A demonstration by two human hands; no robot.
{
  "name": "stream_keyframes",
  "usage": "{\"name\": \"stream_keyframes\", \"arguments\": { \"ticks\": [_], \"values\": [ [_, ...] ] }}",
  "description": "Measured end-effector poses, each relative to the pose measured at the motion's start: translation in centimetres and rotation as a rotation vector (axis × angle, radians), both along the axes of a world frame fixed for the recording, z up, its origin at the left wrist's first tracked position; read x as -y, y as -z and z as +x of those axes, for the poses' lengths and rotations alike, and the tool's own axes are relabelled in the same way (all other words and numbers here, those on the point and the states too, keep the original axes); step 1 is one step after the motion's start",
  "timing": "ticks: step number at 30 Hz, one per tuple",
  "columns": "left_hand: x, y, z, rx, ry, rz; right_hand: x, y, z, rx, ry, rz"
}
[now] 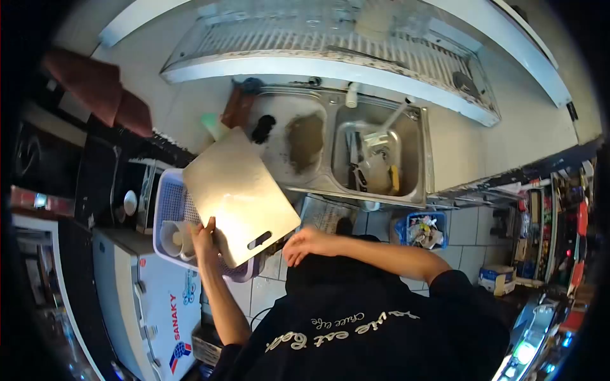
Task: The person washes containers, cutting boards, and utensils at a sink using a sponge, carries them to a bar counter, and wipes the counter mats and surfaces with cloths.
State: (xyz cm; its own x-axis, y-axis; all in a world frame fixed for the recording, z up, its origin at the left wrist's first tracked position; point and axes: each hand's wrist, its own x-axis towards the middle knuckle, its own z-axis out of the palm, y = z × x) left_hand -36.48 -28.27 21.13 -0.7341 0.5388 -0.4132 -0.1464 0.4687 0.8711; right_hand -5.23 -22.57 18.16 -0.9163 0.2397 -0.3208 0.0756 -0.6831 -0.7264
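1. Silver and shiny, the flat board (238, 190) is up in the air on a slant. It has a slot cut near its low edge.
2. The left hand (203, 244) holds the board by its side edge, in a tight little pinch.
3. The right hand (308, 244) is just beside the low corner of the board. Its fingers are loose and bent, and I see nothing in them. I cannot tell if they touch the board.
4. The board is partly above the purple basket (175, 200) and hides a bit of the left sink (286, 92). A pale tub (173, 238) sits in the basket, close to the left hand.
5. What looks done: the board is out of the sinks, and I see no suds on its top. I think its washing is over, but its back does not show.
6. What looks left: the board is not put down yet. The right sink (413, 146) still has knives (352, 147) and a yellow thing (394, 178) in it. The left sink has cloudy, soapy water and a black scrubber (263, 129). So I guess the cleaning is only part way along.
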Motion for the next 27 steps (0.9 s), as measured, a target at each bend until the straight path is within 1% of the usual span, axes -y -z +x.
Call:
{"name": "stream_keyframes", "arguments": {
  "ticks": [2,3,4,5,6,7,8,9,10,12,14,15,17,19,21,22,24,26,27],
  "values": [
    [0.8,-0.3,-0.4,0.145,-0.025,0.107,-3.6,2.3,4.2,0.007,0.331,-0.011],
    [0.9,0.2,-0.7,0.14,-0.05,0.086,-5.9,2.8,6.4,0.083,0.489,0.037],
    [1.1,0.6,-0.8,0.132,-0.076,0.064,-8.2,3.2,8.7,0.17,0.642,0.093],
    [1.4,-0.3,-0.4,-0.031,-0.027,0.007,-10.9,5.8,11.1,0.215,0.773,0.191],
    [1.5,-1.6,0.3,-0.193,0.021,-0.048,-13.9,9.6,13.8,0.466,0.776,0.456],
    [1.3,-2.3,1.2,-0.193,0.028,-0.049,-16.0,11.4,15.9,0.736,0.779,0.969],
    [1.0,-3.0,2.3,-0.465,-0.027,0.058,-17.9,13.0,17.8,0.996,0.731,1.49],
    [0.7,-3.5,3.5,-0.735,-0.086,0.169,-19.1,14.4,19.4,1.13,0.65,1.636],
    [0.5,-4.3,4.5,-0.735,-0.086,0.17,-19.9,15.8,20.5,1.175,0.526,1.57],
    [-0.4,-6.1,6.3,-0.757,0.045,0.219,-21.0,18.6,21.9,1.192,0.322,1.399],
    [-1.1,-7.3,7.5,-0.781,0.176,0.266,-21.4,19.8,21.4,1.193,0.252,1.254],
    [-1.4,-7.3,8.0,-0.731,0.233,0.261,-21.5,17.3,20.5,1.33,0.116,1.22],
    [-2.3,-7.1,9.2,-0.683,0.29,0.262,-22.5,13.8,18.8,1.464,-0.017,1.182],
    [-3.6,-6.8,10.6,-0.596,0.461,0.268,-25.4,12.9,18.6,1.535,0.324,0.974],
    [-5.1,-6.3,12.3,-0.531,0.562,0.295,-28.1,11.9,18.9,1.468,0.67,1.011],
    [-5.9,-6.1,13.3,-0.51,0.59,0.313,-28.5,11.4,19.0,1.474,0.684,1.015],
    [-7.9,-5.9,15.2,-0.367,0.749,0.31,-28.9,10.1,19.4,1.25,1.098,0.949],
    [-10.3,-5.1,16.8,-0.271,0.854,0.303,-29.2,9.6,20.8,1.082,1.076,1.106],
    [-11.7,-4.4,17.7,-0.241,0.887,0.303,-29.1,8.1,21.0,1.088,1.088,1.109]
  ]
}}
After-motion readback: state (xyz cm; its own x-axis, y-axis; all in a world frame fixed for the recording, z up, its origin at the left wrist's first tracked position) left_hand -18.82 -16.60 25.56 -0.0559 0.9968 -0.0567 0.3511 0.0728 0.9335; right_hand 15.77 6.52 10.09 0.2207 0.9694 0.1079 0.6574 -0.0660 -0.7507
